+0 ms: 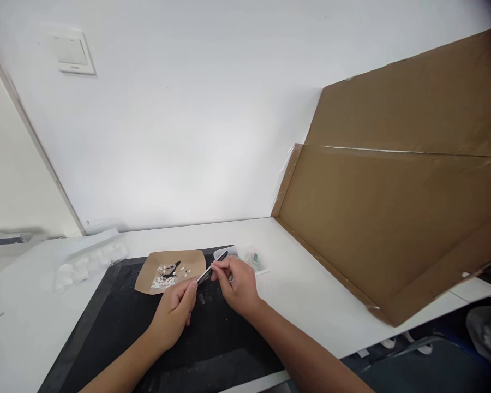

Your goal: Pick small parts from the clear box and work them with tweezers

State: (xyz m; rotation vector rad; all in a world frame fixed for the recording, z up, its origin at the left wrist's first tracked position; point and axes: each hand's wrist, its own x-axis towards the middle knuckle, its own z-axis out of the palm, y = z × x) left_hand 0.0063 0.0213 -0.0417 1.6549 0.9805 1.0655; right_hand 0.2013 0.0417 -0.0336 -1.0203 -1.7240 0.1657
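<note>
A thin black stick-like piece with a pale edge (207, 273) slants between my hands over the black mat (155, 338); its exact kind is hard to make out. My left hand (172, 312) is closed around its lower end. At the upper part, the fingertips of my right hand (238, 284) pinch together on it. Left of the piece lies a tan paper tray (147, 275) with many small white bits (163, 281) and a few black slivers (172, 268). A small clear piece (202, 298) rests on the mat just below my hands.
Behind my right hand is a clear plastic bag or container (254, 259) with small contents. A clear pack of white items (90, 262) lies at the left on the white table (16, 327). A large cardboard panel (376, 218) stands along the right.
</note>
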